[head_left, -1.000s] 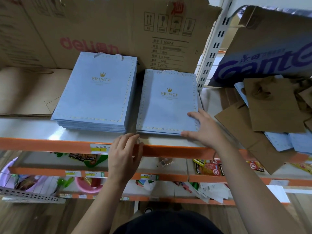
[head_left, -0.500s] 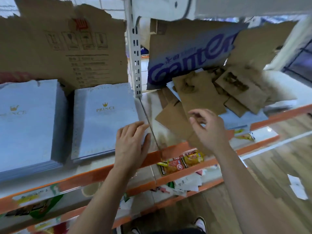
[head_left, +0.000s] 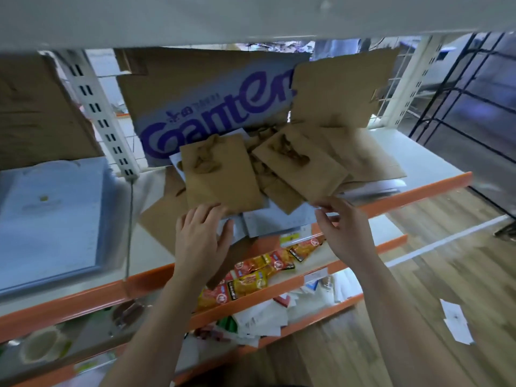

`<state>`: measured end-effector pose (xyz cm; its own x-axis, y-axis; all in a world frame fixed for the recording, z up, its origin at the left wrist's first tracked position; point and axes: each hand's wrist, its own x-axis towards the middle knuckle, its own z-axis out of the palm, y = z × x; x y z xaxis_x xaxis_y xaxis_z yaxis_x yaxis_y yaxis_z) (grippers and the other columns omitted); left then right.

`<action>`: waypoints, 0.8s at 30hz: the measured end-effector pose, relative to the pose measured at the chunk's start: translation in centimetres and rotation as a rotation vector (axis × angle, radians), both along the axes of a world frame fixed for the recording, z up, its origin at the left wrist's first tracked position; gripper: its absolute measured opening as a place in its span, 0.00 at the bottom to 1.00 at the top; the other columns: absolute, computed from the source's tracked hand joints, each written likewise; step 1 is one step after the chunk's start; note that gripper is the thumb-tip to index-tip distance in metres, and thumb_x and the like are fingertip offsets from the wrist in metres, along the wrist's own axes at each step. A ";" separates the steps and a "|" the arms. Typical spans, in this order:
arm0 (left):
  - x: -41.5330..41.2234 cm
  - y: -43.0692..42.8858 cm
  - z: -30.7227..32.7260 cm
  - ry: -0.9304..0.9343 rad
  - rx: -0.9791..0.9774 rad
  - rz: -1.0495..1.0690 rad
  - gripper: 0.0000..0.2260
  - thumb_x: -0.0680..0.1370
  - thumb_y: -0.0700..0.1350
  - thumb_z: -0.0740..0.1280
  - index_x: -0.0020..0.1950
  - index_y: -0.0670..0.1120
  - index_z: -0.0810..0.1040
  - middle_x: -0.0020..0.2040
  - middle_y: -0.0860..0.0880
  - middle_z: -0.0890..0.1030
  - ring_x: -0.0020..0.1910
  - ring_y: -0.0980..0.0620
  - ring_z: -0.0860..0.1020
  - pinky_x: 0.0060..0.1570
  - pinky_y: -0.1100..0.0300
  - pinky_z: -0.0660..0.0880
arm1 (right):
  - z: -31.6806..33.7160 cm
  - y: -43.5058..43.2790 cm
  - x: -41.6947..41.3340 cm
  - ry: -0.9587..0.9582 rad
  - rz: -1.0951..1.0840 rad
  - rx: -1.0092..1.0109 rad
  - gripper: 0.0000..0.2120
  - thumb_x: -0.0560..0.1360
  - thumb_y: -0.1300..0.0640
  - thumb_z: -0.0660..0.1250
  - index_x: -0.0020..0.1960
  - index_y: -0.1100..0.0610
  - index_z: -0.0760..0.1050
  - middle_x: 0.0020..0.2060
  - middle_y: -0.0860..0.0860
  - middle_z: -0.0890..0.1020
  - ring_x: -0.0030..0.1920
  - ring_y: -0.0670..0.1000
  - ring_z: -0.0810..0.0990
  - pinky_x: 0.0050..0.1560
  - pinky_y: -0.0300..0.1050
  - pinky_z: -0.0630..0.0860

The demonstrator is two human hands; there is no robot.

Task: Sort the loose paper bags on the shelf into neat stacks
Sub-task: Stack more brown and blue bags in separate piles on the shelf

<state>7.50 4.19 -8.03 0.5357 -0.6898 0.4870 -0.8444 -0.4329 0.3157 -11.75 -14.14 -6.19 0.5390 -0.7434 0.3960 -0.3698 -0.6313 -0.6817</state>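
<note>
the loose paper bags lie in a jumbled heap on the right bay of the shelf [head_left: 418,188]: one brown bag [head_left: 220,174] on top at the left, a second brown bag [head_left: 301,166] skewed beside it, and pale blue bags [head_left: 273,219] poking out underneath at the near edge. the left hand [head_left: 201,236] rests on the near edge of the heap with its fingers straight and a little apart, thumb spread towards the blue paper. the right hand [head_left: 343,227] is at the near right corner of the heap, forefinger above and thumb below a bag's edge, but whether they have closed on it i cannot tell (the frame is smeared there). to do this step well, it looks wise to take bags from the top one at a time, keep brown and blue apart, turn every handle the same way, and square the edges before laying them down; tugging a blue bag from below would likely spill the brown ones over the orange lip. to the far side leans a printed cardboard sheet [head_left: 212,107], and at the left a neat blue stack [head_left: 53,219] already sits. how many bags are in the heap is hidden by overlap, the twisted handles are hard to make out, and the stack is cut off at the left.
</note>
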 end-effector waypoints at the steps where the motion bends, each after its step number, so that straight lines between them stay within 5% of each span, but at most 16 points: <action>1: -0.4 -0.5 -0.1 -0.004 -0.005 0.013 0.16 0.79 0.53 0.58 0.55 0.46 0.80 0.57 0.47 0.80 0.55 0.44 0.78 0.52 0.50 0.70 | 0.0 -0.9 -0.5 0.003 -0.005 0.001 0.07 0.75 0.60 0.67 0.52 0.53 0.81 0.44 0.47 0.82 0.46 0.47 0.80 0.43 0.40 0.75; 4: -1.1 -1.6 -0.2 -0.007 0.009 0.066 0.16 0.78 0.53 0.58 0.54 0.46 0.79 0.57 0.46 0.80 0.54 0.42 0.78 0.50 0.49 0.71 | 0.0 -2.9 -1.4 0.016 0.010 0.020 0.08 0.75 0.61 0.67 0.53 0.55 0.81 0.46 0.49 0.83 0.47 0.48 0.79 0.44 0.43 0.77; 10: 0.5 -2.8 -0.2 0.052 0.045 0.175 0.15 0.80 0.52 0.61 0.59 0.44 0.78 0.60 0.45 0.77 0.58 0.41 0.74 0.55 0.46 0.69 | -0.3 -5.0 -0.7 0.034 0.062 0.014 0.06 0.75 0.63 0.67 0.49 0.56 0.81 0.41 0.47 0.80 0.40 0.42 0.76 0.39 0.22 0.68; 17: 4.1 -3.5 0.4 0.099 0.037 0.237 0.14 0.79 0.49 0.65 0.62 0.45 0.77 0.63 0.44 0.76 0.63 0.41 0.72 0.59 0.45 0.66 | 0.0 -7.0 2.9 0.010 0.085 -0.041 0.07 0.75 0.63 0.67 0.49 0.55 0.82 0.39 0.48 0.82 0.38 0.45 0.79 0.37 0.30 0.70; 24: 6.5 -2.9 0.3 0.136 0.027 0.280 0.16 0.79 0.51 0.63 0.63 0.44 0.75 0.63 0.43 0.75 0.60 0.41 0.73 0.58 0.43 0.68 | 0.5 -7.6 6.8 0.039 0.124 -0.047 0.05 0.76 0.60 0.67 0.49 0.55 0.81 0.38 0.47 0.81 0.38 0.45 0.79 0.36 0.25 0.69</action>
